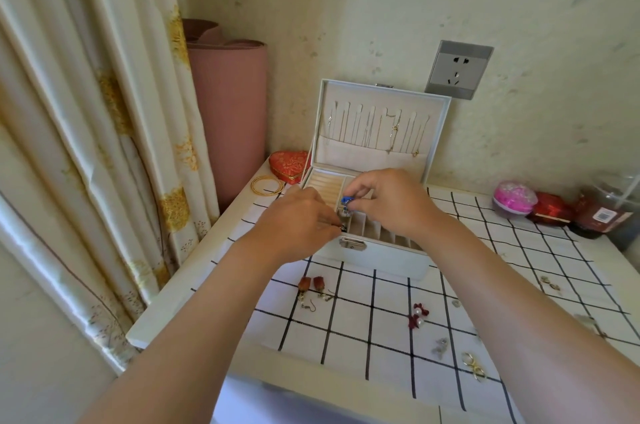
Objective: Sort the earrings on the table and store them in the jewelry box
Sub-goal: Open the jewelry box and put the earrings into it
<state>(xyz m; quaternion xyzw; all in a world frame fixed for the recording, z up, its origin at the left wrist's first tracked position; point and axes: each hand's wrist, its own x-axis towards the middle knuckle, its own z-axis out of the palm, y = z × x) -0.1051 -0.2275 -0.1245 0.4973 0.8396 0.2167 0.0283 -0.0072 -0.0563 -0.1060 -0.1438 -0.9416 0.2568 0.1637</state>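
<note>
My right hand [388, 201] pinched the blue earring [346, 200] above the left end of the open box [374, 255], just over the narrow slots [384, 233]. My left hand [298, 222] was curled at the box's near-left corner with something small and dark at its fingertips; I could not tell whether it gripped anything. The risk, as I judged it, was a thin pinch on a tiny piece: a slip would drop it into the wrong slot or down between the dividers, and my crowded fingers could snag it. The earring seemed to hang nearly upright, blue end up at my fingertips and a silvery part below, pointing down at the slots. The red earrings [311, 285] and pearl earrings [418, 316] lay unsorted on the cloth [346, 337].
</note>
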